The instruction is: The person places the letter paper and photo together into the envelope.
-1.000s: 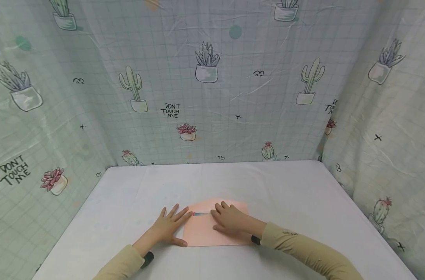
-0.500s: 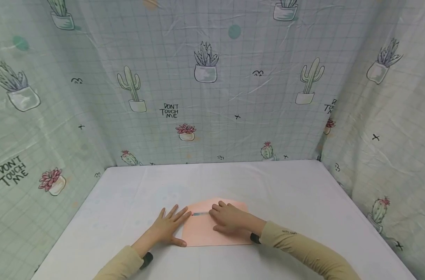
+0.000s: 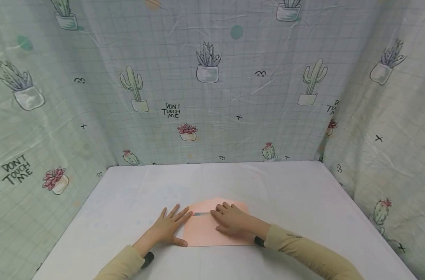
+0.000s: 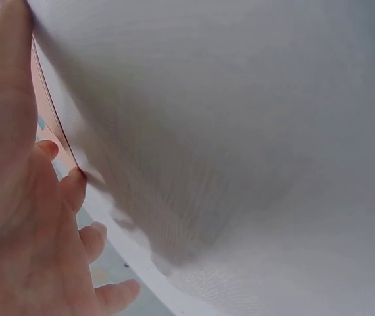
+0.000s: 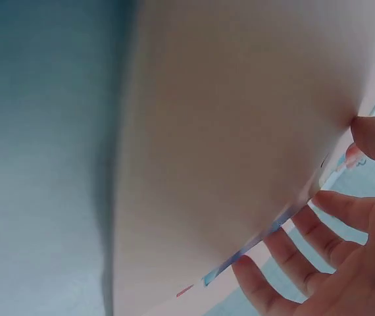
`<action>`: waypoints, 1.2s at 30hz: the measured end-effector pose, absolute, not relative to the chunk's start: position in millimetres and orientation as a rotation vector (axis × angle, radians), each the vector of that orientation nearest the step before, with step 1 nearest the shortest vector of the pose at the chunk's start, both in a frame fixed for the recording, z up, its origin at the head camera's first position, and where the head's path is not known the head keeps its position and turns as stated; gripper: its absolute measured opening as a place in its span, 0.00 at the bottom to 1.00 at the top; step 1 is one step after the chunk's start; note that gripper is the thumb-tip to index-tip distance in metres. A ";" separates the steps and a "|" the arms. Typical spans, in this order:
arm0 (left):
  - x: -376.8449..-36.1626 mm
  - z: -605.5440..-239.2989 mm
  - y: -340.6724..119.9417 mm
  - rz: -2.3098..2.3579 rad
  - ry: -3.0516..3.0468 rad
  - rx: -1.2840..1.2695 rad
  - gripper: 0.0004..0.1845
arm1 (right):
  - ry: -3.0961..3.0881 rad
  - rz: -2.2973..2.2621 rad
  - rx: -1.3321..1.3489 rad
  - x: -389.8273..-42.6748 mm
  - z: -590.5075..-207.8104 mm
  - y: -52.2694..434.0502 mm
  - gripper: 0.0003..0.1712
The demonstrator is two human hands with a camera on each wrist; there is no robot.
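A pink sheet shaped like an envelope with a pointed top (image 3: 202, 234) lies flat near the table's front. A narrow bluish strip with a small red end (image 3: 200, 214) runs across its upper part. My left hand (image 3: 167, 227) is spread at the sheet's left edge, thumb at the lower corner and a fingertip by the strip's left end. My right hand (image 3: 231, 219) lies over the sheet, lightly bent fingers touching the strip and covering its right portion. In the right wrist view, the fingertips (image 5: 250, 280) line up along the strip, and the thumb touches the pink surface.
A white-covered table (image 3: 156, 182) extends around the sheet. Patterned cloth with cactus drawings (image 3: 226, 93) hangs behind it and along both sides. A dark wrist device (image 3: 147, 259) sits under the left wrist, and another (image 3: 259, 242) under the right.
My right hand has shifted slightly to the right along the strip. My left hand and the pink sheet stay in place; the head view sways a little.
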State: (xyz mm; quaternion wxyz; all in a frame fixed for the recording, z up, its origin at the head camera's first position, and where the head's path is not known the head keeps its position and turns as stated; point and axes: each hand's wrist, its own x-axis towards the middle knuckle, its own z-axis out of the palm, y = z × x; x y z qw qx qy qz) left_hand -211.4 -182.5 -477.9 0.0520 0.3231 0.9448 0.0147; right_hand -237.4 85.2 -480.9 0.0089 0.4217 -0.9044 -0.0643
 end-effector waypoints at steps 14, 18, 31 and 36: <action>-212.3 -484.1 -183.2 0.072 2.893 1.035 0.50 | -2.676 -0.198 1.306 -226.5 -477.9 107.4 0.26; -208.6 -486.1 -184.5 0.124 2.886 1.000 0.49 | -2.660 -0.217 1.269 -226.4 -480.8 116.5 0.27; -186.0 -485.8 -179.1 0.252 2.891 1.002 0.40 | -2.767 0.046 1.182 -220.6 -481.4 152.3 0.26; -179.7 -478.8 -177.7 0.255 2.938 1.022 0.34 | -2.827 0.163 1.108 -218.6 -480.4 166.9 0.26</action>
